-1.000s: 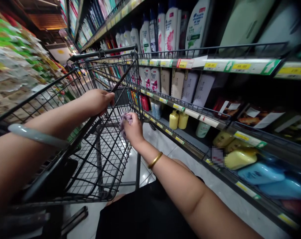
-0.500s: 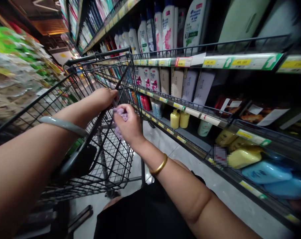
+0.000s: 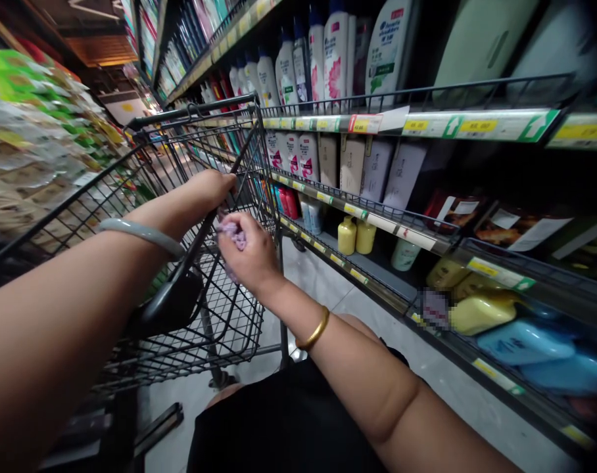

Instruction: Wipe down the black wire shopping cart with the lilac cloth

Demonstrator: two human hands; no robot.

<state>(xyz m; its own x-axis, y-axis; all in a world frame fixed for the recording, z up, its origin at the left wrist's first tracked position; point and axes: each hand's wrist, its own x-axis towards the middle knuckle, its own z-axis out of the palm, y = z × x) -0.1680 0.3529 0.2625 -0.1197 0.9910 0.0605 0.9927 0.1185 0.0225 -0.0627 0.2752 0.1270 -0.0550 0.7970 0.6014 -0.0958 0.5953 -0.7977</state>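
Observation:
My left hand (image 3: 217, 188) is closed beside the dark diagonal bar of a black wire shopping cart (image 3: 229, 322). Its fingertips are hidden, so what it grips cannot be made out. Just below and to the right, my right hand (image 3: 252, 256) is closed around a lumpy purple knitted-looking piece (image 3: 233, 234), part of which hangs below the fingers. The two hands are close together over the cart's near end. A grey-green bangle (image 3: 141, 235) circles my left wrist, and a gold bangle (image 3: 315, 330) my right.
Shelves of shampoo bottles (image 3: 335, 59) run along the right, with a wire-fronted price rail (image 3: 431, 123). Yellow pump bottles (image 3: 346, 235) and blue bottles (image 3: 525, 341) occupy the bottom shelf. Packaged goods (image 3: 27, 151) are stacked at left. Grey tile floor (image 3: 338, 282) lies between cart and shelves.
My left forearm has shifted slightly right, the hand a little up and right. My right hand has moved slightly left and down with the purple piece still in it.

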